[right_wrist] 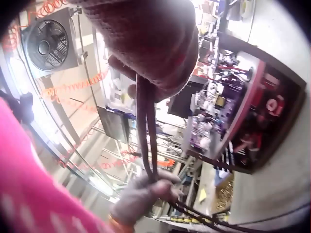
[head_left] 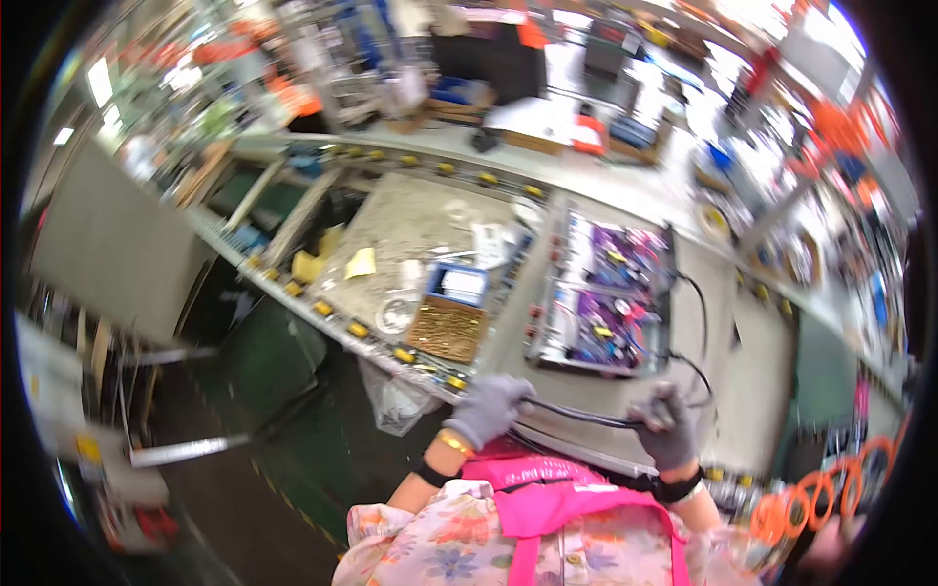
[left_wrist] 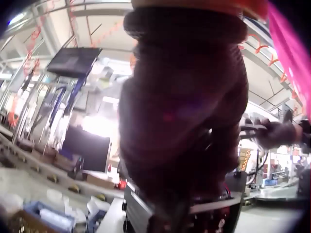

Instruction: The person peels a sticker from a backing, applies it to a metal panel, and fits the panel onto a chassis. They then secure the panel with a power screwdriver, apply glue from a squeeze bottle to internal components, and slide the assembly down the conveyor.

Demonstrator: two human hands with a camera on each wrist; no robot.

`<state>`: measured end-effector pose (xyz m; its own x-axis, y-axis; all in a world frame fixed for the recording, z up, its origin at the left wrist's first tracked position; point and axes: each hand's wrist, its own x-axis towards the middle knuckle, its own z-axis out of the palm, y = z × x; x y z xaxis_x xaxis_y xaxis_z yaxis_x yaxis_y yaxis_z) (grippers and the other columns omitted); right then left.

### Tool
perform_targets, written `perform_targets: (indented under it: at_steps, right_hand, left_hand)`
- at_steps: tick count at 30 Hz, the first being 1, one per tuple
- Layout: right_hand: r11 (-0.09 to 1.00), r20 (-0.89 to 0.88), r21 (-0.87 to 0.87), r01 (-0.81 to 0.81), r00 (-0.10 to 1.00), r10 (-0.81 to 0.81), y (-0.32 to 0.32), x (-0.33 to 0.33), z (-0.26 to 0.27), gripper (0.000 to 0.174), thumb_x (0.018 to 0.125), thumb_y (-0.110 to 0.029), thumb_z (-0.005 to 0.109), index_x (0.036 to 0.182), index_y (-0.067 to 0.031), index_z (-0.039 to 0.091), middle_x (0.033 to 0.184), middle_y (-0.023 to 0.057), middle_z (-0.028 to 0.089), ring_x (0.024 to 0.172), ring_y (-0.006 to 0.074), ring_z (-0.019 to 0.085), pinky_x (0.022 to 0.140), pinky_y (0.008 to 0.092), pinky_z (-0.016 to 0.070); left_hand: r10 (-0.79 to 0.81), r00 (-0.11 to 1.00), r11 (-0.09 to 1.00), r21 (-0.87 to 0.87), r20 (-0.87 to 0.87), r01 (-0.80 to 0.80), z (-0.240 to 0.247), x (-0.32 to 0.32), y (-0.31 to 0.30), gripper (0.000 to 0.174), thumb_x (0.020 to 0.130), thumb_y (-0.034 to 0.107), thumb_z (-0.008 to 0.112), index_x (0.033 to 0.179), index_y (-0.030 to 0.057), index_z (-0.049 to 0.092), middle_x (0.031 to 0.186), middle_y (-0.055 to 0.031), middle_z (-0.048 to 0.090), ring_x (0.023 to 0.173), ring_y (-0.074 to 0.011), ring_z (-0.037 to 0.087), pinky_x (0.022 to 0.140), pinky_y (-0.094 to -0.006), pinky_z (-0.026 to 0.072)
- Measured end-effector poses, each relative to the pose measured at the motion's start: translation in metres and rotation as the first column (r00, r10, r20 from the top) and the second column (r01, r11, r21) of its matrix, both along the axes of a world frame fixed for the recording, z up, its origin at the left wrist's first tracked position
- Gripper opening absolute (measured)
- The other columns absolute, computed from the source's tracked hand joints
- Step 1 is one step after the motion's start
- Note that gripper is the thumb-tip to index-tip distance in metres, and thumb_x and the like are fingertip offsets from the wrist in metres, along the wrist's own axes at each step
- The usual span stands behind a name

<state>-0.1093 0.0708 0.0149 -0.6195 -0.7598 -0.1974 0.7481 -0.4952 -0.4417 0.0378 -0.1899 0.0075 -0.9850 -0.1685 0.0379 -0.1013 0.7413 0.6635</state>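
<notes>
A black cable (head_left: 584,416) stretches between two grey-gloved hands at the front edge of the workbench. The left hand (head_left: 491,408) grips its left end; the right hand (head_left: 666,430) holds it with curled fingers below the open device (head_left: 611,293). In the right wrist view, two strands of the cable (right_wrist: 149,128) run side by side from the right hand (right_wrist: 155,43) to the left hand (right_wrist: 141,200). The left hand (left_wrist: 180,107) is dark and blurred in the left wrist view, hiding its grip, with the right hand (left_wrist: 276,135) beyond it. Purple and metal parts show inside the device.
Left of the device are a blue bin (head_left: 457,283), a box of small brass-coloured parts (head_left: 447,329) and loose white pieces. Black cables (head_left: 702,313) loop from the device's right side. Yellow rollers (head_left: 359,330) line the bench edge. An orange coiled hose (head_left: 821,493) hangs at the lower right.
</notes>
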Motion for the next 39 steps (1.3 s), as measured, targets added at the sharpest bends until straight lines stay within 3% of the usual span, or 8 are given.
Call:
perform_targets:
  at_steps: [3,6,14,18,20,24,31,39]
  right_hand:
    - [0.998,0.055,-0.055,0.012,0.998,-0.009,0.019,0.023,-0.036,0.027,0.097,-0.028,0.042,0.104,-0.0081,0.060,0.051,-0.0063,0.045,0.063,0.0110,0.051,0.097,0.0384,0.0382]
    - [0.999,0.118,-0.001,0.053,0.992,-0.053,0.038,0.035,-0.068,0.028,0.096,-0.028,0.044,0.109,-0.0072,0.059,0.053,-0.0051,0.047,0.071,0.0126,0.054,0.097,0.0379,0.0385]
    - [0.960,0.165,0.277,-0.045,0.986,-0.002,0.079,0.039,-0.137,0.032,0.095,-0.027,0.050,0.114,-0.0021,0.055,0.067,0.0013,0.059,0.082,0.0171,0.058,0.087,0.0329,0.0449]
    - [0.613,-0.144,0.781,0.118,0.990,-0.007,0.080,0.030,-0.141,0.043,0.088,-0.031,0.061,0.115,0.0007,0.055,0.083,0.0071,0.064,0.088,0.0205,0.060,0.080,0.0332,0.0483]
    - [0.354,-0.392,0.869,0.346,0.918,0.064,0.079,0.025,-0.165,0.049,0.084,-0.033,0.066,0.117,0.0018,0.054,0.090,0.0102,0.065,0.091,0.0217,0.060,0.078,0.0329,0.0485]
    - [0.041,-0.589,0.807,0.590,0.796,0.140,0.089,-0.004,-0.171,0.055,0.079,-0.030,0.070,0.120,0.0009,0.053,0.104,0.0169,0.062,0.095,0.0237,0.060,0.083,0.0330,0.0459]
    - [-0.301,-0.499,0.666,0.683,0.707,0.501,0.091,-0.089,-0.164,0.059,0.071,-0.037,0.075,0.119,-0.0070,0.056,0.124,0.0206,0.050,0.121,0.0348,0.041,0.101,0.0416,0.0345]
    - [-0.346,-0.147,0.814,0.467,0.741,0.655,0.094,-0.162,-0.157,0.079,0.049,-0.054,0.082,0.113,-0.0128,0.061,0.130,0.0214,0.046,0.130,0.0354,0.031,0.107,0.0398,0.0287]
  left_hand:
    - [0.121,0.954,0.876,-0.422,-0.275,-0.233,0.052,-0.021,0.003,0.014,0.069,0.012,0.062,0.083,0.0152,0.062,0.070,-0.0044,0.052,0.073,-0.0238,0.051,0.077,-0.0424,0.0423]
    - [0.051,0.908,0.821,-0.499,-0.417,-0.276,0.062,-0.044,0.015,0.029,0.071,0.009,0.061,0.098,0.0185,0.066,0.075,0.0001,0.053,0.084,-0.0210,0.053,0.100,-0.0501,0.0334]
    - [-0.150,0.686,0.835,-0.463,-0.712,-0.297,0.096,-0.105,0.038,0.028,0.073,0.015,0.061,0.101,0.0193,0.065,0.098,-0.0007,0.059,0.106,-0.0261,0.050,0.107,-0.0524,0.0241]
    - [-0.402,0.639,0.857,-0.515,-0.656,0.010,0.070,-0.150,0.070,0.025,0.076,0.013,0.059,0.101,0.0167,0.062,0.105,-0.0024,0.059,0.115,-0.0237,0.049,0.108,-0.0535,0.0246]
    - [-0.465,0.764,0.791,-0.598,-0.446,0.133,0.037,-0.168,0.069,0.034,0.077,0.013,0.057,0.110,0.0163,0.059,0.118,-0.0094,0.056,0.121,-0.0279,0.046,0.110,-0.0496,0.0218]
    - [-0.199,0.953,0.935,-0.334,-0.227,0.116,-0.011,-0.159,0.048,0.045,0.074,-0.001,0.052,0.116,0.0141,0.058,0.126,-0.0165,0.051,0.119,-0.0351,0.046,0.107,-0.0495,0.0260]
    - [-0.215,0.910,0.968,-0.201,-0.354,0.150,-0.006,-0.115,0.055,0.039,0.073,0.001,0.057,0.111,0.0083,0.057,0.112,-0.0146,0.056,0.105,-0.0332,0.054,0.097,-0.0457,0.0399]
    - [-0.219,0.957,0.975,-0.008,-0.193,0.222,-0.027,-0.039,0.043,0.030,0.077,0.007,0.059,0.107,0.0086,0.058,0.098,-0.0122,0.061,0.086,-0.0323,0.059,0.072,-0.0405,0.0501]
